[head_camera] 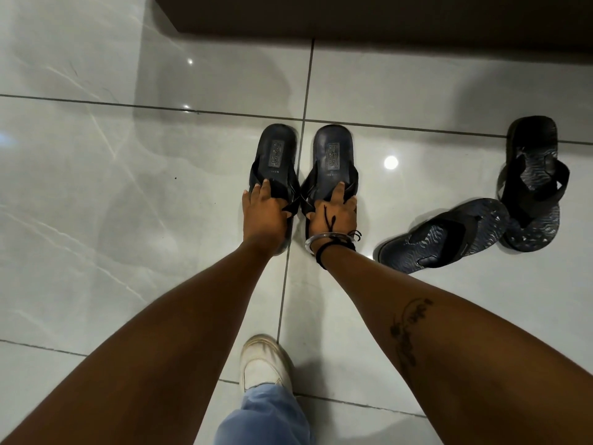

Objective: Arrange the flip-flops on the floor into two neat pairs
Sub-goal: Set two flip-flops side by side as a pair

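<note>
Two plain dark flip-flops lie side by side on the tiled floor, heels pointing away from me. My left hand (263,209) grips the straps of the left flip-flop (276,152). My right hand (335,211) grips the straps of the right flip-flop (333,154). Both soles look flat on the floor. To the right lie two patterned dark flip-flops: one (442,236) lies slanted, its front end touching or overlapping the other (529,184), which lies roughly lengthwise, a little tilted.
A dark brown piece of furniture (385,14) runs along the far edge of the floor. My white shoe (264,361) and light-blue trouser leg stand below the hands. Glossy grey tiles (96,187) stretch to the left.
</note>
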Available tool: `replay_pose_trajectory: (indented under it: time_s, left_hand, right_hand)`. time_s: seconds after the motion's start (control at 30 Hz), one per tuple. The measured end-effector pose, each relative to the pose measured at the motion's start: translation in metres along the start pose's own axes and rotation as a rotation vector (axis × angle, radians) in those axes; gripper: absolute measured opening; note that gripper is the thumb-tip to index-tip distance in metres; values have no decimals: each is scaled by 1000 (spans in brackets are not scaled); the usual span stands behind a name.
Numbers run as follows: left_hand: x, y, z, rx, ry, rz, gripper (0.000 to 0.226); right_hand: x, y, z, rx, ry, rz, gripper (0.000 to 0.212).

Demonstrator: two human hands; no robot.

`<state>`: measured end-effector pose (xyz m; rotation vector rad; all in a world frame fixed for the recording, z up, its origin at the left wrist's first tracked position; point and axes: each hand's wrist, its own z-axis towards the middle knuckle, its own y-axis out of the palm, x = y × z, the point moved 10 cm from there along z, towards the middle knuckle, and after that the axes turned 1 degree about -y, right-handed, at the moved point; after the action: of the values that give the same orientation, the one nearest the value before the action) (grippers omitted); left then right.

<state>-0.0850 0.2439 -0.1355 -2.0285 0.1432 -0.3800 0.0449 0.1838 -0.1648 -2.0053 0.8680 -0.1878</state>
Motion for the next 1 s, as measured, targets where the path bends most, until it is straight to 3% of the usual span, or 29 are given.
replay_pose_trajectory:
  time_s: [0.07, 0.3, 0.5, 0.67, 0.77, 0.83, 0.93, 1.0]
  left_hand:
    - [-1, 0, 1, -19, -9, 17, 29]
    - [3, -3, 6, -43, 2, 70, 31]
    - [5, -6, 1, -61, -38, 135, 32]
    - [40, -28, -8, 74, -22, 65, 31]
    - [97, -32, -14, 147, 95, 96, 33]
    - [142, -18, -17, 109, 154, 77, 34]
    - [213, 10, -27, 39, 170, -17, 35]
    - [258, 32, -34, -35, 118, -89, 39]
  right_hand:
    - [0, -2, -2, -8, 15, 9, 60]
    - [-4, -9, -7, 3, 10, 49, 45]
    - [-3, -13, -15, -65, -6, 36, 52]
    - [9, -44, -27, 35, -163, 23, 53]
    - [56, -79, -18, 139, -182, 40, 47]
    - [107, -104, -4, 183, -144, -8, 47]
    - [206, -135, 23, 219, 57, -79, 50]
    - [275, -151, 35, 231, 276, 37, 43]
